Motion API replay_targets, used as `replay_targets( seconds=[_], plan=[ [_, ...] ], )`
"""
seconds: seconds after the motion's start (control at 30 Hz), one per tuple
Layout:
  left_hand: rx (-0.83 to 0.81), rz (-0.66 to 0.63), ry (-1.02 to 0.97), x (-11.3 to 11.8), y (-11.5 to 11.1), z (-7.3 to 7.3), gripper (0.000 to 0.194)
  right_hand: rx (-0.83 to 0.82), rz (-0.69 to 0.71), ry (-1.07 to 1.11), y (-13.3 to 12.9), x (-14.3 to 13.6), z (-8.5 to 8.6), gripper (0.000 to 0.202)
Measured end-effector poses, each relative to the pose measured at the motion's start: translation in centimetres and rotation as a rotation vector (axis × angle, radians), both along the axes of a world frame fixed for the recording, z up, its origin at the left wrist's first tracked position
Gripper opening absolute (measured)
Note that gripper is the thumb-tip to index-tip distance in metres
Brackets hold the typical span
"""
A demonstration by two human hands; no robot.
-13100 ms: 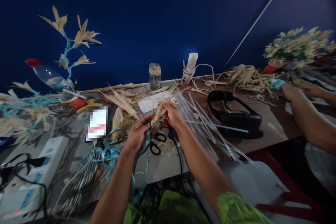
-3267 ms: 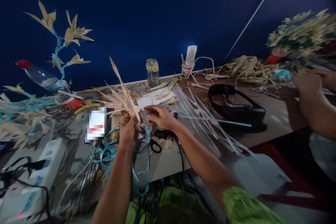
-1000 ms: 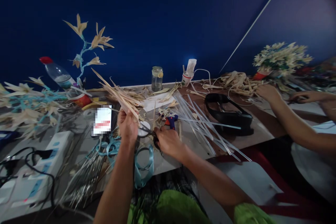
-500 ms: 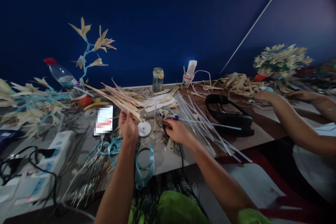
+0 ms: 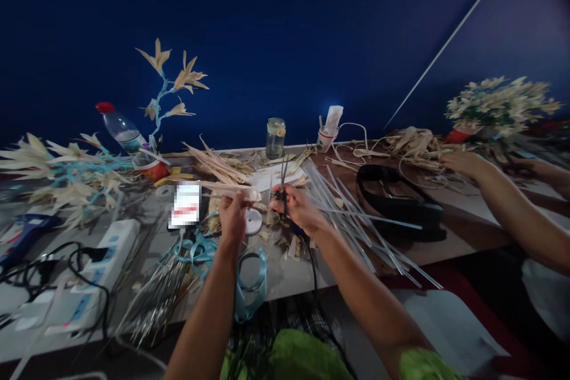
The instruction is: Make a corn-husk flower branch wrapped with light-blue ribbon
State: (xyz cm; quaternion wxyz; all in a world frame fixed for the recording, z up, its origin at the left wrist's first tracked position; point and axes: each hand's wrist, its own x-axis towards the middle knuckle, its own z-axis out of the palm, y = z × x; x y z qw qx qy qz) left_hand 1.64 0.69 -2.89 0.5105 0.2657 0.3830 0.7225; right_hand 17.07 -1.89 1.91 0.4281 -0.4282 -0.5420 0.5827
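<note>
My left hand point(image 5: 233, 214) is closed on a pale dried husk strip point(image 5: 218, 188), which points leftward from the fingers. Close by on its right, my right hand point(image 5: 296, 205) grips dark scissors point(image 5: 284, 181) with the blades pointing up. The two hands are apart, and the husk does not touch the blades. A white disc point(image 5: 253, 221) lies beside my left hand. More husk strips point(image 5: 218, 163) are heaped behind the hands, and small scraps point(image 5: 294, 247) lie below my right hand.
Clear sticks point(image 5: 356, 214) and a black headset-like band point(image 5: 396, 202) lie right. A glass jar point(image 5: 275, 138) stands behind. Left are a phone point(image 5: 184, 205), blue ribbon point(image 5: 252, 285), a power strip point(image 5: 95, 273) and husk flowers point(image 5: 71, 166). A person's arms reach in at far right.
My left hand has turned and now holds a strip lying flatter. My right hand has raised the scissors from the table, blades upward. The whole view has shifted slightly.
</note>
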Motion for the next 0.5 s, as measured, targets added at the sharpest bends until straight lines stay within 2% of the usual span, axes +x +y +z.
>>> replay_targets(
  seconds=[0.1, 0.23, 0.33, 0.5],
  plan=[
    [-0.033, -0.004, -0.040, 0.2, -0.3, 0.4, 0.026, 0.147, -0.162, -0.183, 0.7, -1.6, -1.5, 0.054],
    [-0.071, -0.041, -0.043, 0.6, -0.6, 0.8, 0.026, 0.285, -0.252, -0.257, 1.6, -3.1, -3.2, 0.051],
    [-0.092, -0.067, -0.001, 0.7, -0.6, 0.6, 0.022, 0.228, -0.281, -0.097, 2.2, -3.6, -3.7, 0.044],
    [-0.079, -0.034, 0.001, 1.0, -0.6, 0.5, 0.026, -0.020, -0.277, 0.270, 3.3, -3.4, -4.3, 0.043]
  ],
)
